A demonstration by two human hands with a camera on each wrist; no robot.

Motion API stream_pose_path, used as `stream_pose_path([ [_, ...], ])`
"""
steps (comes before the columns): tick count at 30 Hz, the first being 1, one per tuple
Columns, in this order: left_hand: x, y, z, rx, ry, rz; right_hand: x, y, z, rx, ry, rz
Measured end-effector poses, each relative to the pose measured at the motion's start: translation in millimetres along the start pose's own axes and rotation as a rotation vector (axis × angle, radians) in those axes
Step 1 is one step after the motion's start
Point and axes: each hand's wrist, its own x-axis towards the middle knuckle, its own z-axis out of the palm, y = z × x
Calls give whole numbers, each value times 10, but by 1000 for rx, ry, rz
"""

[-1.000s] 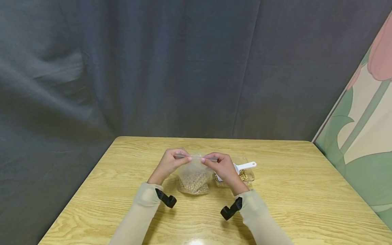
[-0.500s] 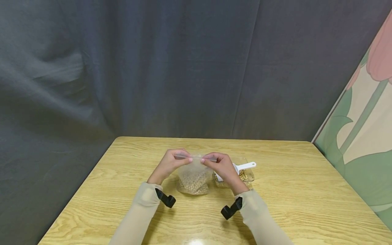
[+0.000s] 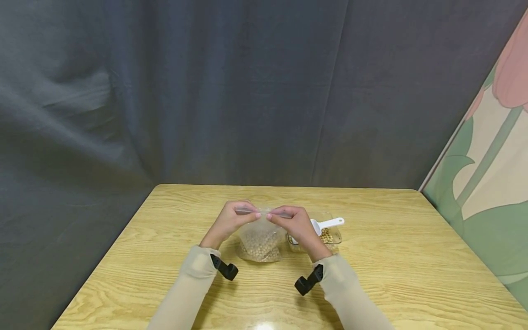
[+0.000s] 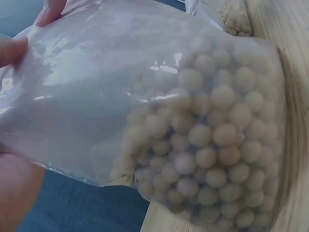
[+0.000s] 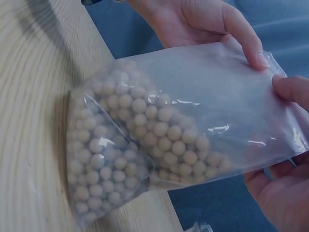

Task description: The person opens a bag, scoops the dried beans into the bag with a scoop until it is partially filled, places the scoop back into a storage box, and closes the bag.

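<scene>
A translucent zip bag [image 3: 259, 240], its lower part full of round beige soybeans [image 5: 169, 140], stands on the wooden table between my hands. My left hand [image 3: 231, 221] pinches the left part of the bag's top edge, thumb in front and fingers behind. On the right part of that edge, my right hand [image 3: 296, 223] pinches in the same way. Only a small gap separates the two thumbs. In the left wrist view the bag's plastic [image 4: 87, 82] looks smooth above the beans, and its bottom rests on the tabletop.
Just right of the bag, partly behind my right hand, is a clear container [image 3: 336, 238] of beans. A white scoop [image 3: 330, 223] lies in it, handle pointing right. A dark curtain [image 3: 247, 91] hangs behind the wooden table [image 3: 392, 256].
My right hand has shifted slightly left along the bag's top edge, bringing its thumb nearer to the left one. The left hand has barely moved and both still pinch the bag.
</scene>
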Motion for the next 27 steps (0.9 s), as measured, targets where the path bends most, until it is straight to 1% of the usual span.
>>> stream_pose_path([
  [4,0,14,4,15,25,19,-3,-28,30,4,15,-14],
  [7,0,14,-2,18,31,30,-4,-37,45,9,21,-22],
  [13,-6,1,-21,-2,7,42,12,-37,57,18,33,-8],
  [18,-29,-18,-55,-28,0,28,17,-36,60,51,18,2],
  [22,-35,-22,-76,-9,-2,21,27,-29,49,40,-19,-14],
  [27,-33,-17,-97,64,10,46,64,-41,42,-4,-39,-57],
])
